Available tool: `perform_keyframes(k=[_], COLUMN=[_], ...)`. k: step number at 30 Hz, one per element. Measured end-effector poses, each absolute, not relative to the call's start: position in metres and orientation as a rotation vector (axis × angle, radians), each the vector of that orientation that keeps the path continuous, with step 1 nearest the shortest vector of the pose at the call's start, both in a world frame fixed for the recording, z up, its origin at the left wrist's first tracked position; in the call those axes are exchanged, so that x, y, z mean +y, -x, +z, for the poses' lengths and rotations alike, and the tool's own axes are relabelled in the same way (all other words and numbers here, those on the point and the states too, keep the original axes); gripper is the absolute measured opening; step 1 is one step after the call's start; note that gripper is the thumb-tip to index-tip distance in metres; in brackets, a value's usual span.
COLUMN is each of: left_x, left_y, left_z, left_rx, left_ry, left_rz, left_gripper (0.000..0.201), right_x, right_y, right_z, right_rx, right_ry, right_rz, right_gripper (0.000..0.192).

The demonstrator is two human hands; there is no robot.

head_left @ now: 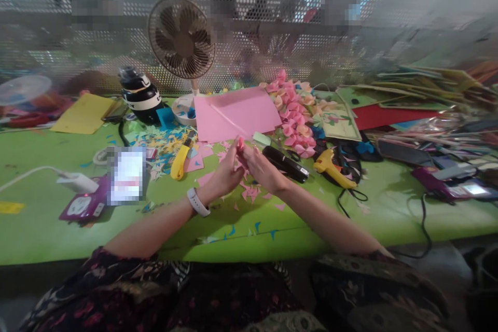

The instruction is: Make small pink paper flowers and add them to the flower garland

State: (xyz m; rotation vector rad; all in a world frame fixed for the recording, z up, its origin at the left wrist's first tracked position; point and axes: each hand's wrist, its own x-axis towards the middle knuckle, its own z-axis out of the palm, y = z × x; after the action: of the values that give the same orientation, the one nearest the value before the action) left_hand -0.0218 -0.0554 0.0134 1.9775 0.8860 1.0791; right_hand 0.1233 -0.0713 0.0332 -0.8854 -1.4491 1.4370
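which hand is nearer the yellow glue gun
Right. The right hand is just left of the glue gun, past the black stapler; the left hand lies farther left.

Person's own body, seen from above. Both forearms are bare from elbow to hand. The left hand (223, 176) carries a white band (197, 202) with a smooth oval face at the wrist, centre of the frame. The right hand (261, 167) wears nothing. Along the lower edge lies a dark garment (218, 295) printed with red and pale floral motifs.
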Motion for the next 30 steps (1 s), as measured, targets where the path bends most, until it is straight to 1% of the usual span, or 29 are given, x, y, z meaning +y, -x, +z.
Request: perform_keyframes(k=[2,5,7,10,13,14,16,21,24,28,30], left_x=[-0.052,-0.052,-0.055,-0.057,-0.051,-0.048,-0.042,-0.035,-0.035,-0.034,-0.033], left_y=[0.024,0.025,0.025,0.025,0.024,0.023,0.022,0.027,0.03,0.031,0.031], left_z=[0.02,0.031,0.037,0.04,0.034,0.03,0.024,0.019,0.02,0.018,0.017], left_rx=[0.85,0.817,0.853,0.978,0.981,0.942,0.895,1.005,1.095,1.079,1.058], left_ry=[-1.743,-1.473,-1.395,-1.356,-1.239,-1.196,-1.17,-1.399,-1.56,-1.573,-1.545], left_rz=[1.038,0.979,0.966,1.002,1.049,1.057,1.101,1.187,1.217,1.221,1.223], left_gripper=[0.082,0.08,0.071,0.051,0.046,0.046,0.042,0.034,0.023,0.025,0.024], right_x=[-0.063,-0.055,-0.054,-0.054,-0.053,-0.051,-0.048,-0.046,-0.048,-0.048,-0.046], right_y=[-0.127,-0.132,-0.134,-0.135,-0.136,-0.137,-0.137,-0.136,-0.135,-0.139,-0.14], right_z=[0.035,0.036,0.037,0.038,0.034,0.032,0.026,0.02,0.022,0.024,0.023], right_rx=[-1.416,-1.352,-1.369,-1.483,-1.55,-1.552,-1.527,-1.412,-1.474,-1.57,-1.582], right_ry=[0.855,0.945,1.012,1.128,1.199,1.203,1.196,1.166,1.176,1.267,1.275], right_rz=[1.491,1.48,1.435,1.309,1.121,1.062,1.0,1.096,1.014,0.819,0.802], right_gripper=[0.055,0.04,0.033,0.029,0.023,0.023,0.027,0.032,0.028,0.018,0.019])
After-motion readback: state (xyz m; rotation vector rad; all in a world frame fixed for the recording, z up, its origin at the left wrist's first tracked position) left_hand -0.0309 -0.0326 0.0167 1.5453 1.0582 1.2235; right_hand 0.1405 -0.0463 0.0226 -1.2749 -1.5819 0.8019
